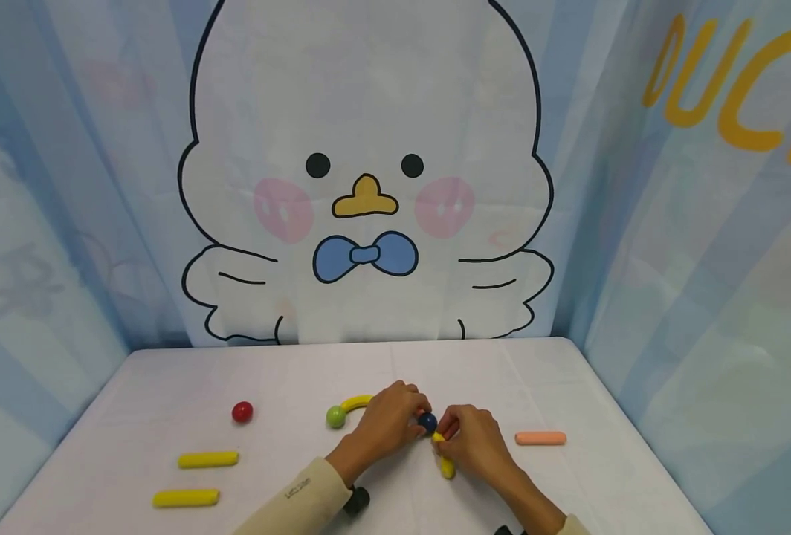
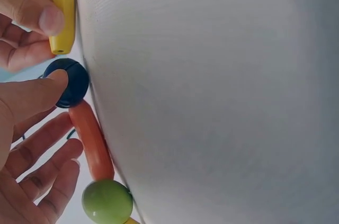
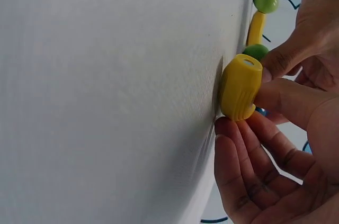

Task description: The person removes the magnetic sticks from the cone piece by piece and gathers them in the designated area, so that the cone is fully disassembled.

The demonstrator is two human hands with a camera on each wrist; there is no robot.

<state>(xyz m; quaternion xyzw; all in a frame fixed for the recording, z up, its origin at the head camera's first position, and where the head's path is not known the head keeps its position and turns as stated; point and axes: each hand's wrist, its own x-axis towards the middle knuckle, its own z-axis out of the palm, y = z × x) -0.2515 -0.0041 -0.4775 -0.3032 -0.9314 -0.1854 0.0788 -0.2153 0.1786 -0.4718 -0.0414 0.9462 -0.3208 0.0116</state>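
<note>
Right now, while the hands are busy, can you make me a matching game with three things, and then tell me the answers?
Things:
1. Red ball
2. Dark blue ball
3. Right hand

What fits:
A. Pinches a yellow piece
B. Sits by itself on the left side of the table
C. Has the left hand on it

Right pairs: 1-B, 2-C, 3-A

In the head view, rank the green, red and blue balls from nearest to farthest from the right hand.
1. Blue ball: just left of the right hand, held by the left hand.
2. Green ball: left of both hands.
3. Red ball: farther left still.
</note>
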